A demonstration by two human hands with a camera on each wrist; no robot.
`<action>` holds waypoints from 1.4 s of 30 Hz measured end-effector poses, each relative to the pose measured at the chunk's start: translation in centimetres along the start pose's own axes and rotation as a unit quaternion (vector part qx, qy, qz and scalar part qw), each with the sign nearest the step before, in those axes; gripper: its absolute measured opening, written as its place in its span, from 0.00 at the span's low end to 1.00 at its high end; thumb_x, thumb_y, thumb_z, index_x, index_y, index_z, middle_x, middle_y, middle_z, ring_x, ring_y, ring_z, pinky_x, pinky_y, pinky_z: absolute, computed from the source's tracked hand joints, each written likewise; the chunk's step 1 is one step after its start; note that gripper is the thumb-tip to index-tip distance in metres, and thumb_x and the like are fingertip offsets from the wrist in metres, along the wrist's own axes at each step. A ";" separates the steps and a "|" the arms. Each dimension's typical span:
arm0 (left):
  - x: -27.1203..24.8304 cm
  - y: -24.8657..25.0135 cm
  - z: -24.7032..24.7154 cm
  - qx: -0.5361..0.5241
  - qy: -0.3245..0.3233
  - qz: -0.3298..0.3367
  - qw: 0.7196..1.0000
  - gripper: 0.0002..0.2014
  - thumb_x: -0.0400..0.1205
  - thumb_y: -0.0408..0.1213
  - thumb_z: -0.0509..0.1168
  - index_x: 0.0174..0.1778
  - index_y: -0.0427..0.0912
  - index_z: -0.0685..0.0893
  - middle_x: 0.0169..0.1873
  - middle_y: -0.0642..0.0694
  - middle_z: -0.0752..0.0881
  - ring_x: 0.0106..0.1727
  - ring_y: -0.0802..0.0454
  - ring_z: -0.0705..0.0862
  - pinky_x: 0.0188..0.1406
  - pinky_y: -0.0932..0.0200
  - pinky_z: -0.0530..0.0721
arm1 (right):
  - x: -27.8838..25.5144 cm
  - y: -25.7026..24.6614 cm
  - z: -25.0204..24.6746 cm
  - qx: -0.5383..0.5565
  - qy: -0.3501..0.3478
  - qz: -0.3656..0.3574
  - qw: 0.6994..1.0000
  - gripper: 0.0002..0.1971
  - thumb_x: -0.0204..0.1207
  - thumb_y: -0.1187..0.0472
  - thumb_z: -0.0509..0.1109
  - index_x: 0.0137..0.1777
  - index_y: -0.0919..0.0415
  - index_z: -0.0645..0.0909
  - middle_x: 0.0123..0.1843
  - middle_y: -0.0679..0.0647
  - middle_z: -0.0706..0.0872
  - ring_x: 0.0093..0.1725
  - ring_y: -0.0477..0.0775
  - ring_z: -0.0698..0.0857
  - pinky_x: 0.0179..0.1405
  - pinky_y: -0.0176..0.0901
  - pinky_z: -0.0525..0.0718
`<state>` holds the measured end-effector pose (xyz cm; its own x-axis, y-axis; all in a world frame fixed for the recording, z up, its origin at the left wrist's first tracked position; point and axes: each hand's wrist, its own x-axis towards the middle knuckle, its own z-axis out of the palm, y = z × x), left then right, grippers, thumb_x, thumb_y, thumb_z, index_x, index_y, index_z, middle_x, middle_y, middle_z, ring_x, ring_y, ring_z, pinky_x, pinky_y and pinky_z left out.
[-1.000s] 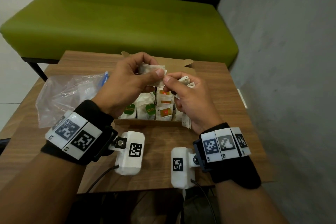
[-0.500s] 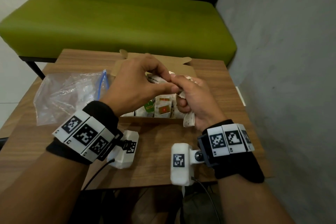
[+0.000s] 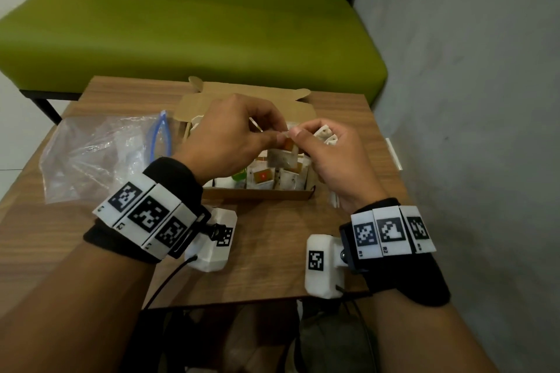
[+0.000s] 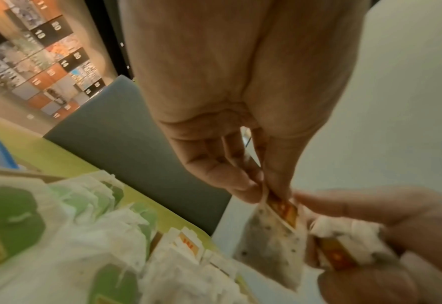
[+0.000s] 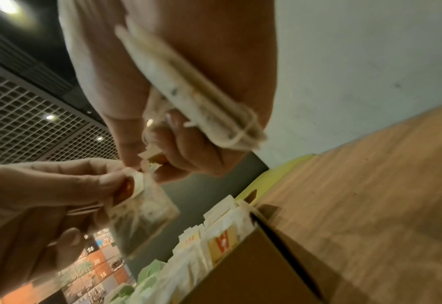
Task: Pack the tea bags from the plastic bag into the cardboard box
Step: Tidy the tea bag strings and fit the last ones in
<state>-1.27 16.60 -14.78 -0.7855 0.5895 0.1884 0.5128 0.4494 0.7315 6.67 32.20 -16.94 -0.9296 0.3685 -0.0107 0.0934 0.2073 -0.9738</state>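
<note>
An open cardboard box (image 3: 257, 194) sits mid-table with rows of tea bags (image 3: 263, 177) standing in it. Above it my left hand (image 3: 278, 138) pinches the top of one tea bag (image 3: 281, 158), which hangs down over the box; the left wrist view shows that tea bag (image 4: 274, 242) with an orange tag. My right hand (image 3: 298, 133) grips a bundle of tea bags (image 3: 325, 135) in its curled fingers. Its thumb and forefinger touch the top of the hanging bag. The bundle (image 5: 188, 92) lies across the palm. The clear plastic bag (image 3: 91, 154) lies crumpled at the left.
The box lid (image 3: 242, 100) stands open at the back. A green bench (image 3: 188, 30) runs behind the wooden table (image 3: 272, 251). A grey wall (image 3: 469, 100) is close on the right. Bare tabletop lies between the box and the near edge.
The hands closed together over the box, and one tea bag now hangs free from the left fingers, apart from the bundle. The left wrist has swung inward.
</note>
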 end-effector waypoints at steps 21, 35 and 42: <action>0.5 -0.3 4.2 0.114 -0.124 -0.061 0.984 0.07 0.79 0.41 0.74 0.52 0.47 0.88 0.43 0.52 0.86 0.42 0.56 0.80 0.41 0.63 0.74 | -0.1 0.8 -1.4 0.006 0.043 0.136 0.990 0.05 0.81 0.56 0.72 0.44 0.51 0.88 0.31 0.42 0.87 0.30 0.40 0.82 0.26 0.36 0.74; 0.9 -0.5 6.1 0.156 -0.118 -0.081 0.977 0.09 0.77 0.39 0.74 0.53 0.47 0.86 0.48 0.47 0.86 0.47 0.50 0.81 0.41 0.60 0.74 | -0.2 1.2 -0.7 -0.053 0.003 0.176 0.983 0.06 0.82 0.52 0.69 0.50 0.49 0.87 0.47 0.50 0.90 0.48 0.52 0.87 0.40 0.47 0.78; 1.1 -0.7 6.1 0.149 -0.115 -0.122 0.975 0.18 0.73 0.46 0.78 0.55 0.47 0.82 0.48 0.47 0.85 0.50 0.48 0.83 0.44 0.56 0.82 | 0.3 0.8 -0.8 0.082 0.023 0.209 0.974 0.31 0.86 0.31 0.46 0.52 0.54 0.81 0.42 0.55 0.83 0.26 0.45 0.75 0.17 0.37 0.69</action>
<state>-0.33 21.03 -19.10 -0.8158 0.5601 -0.1439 0.4255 0.7499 0.5066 6.72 33.21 -17.52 -0.8055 0.4302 -0.4075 0.3987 -0.1154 -0.9098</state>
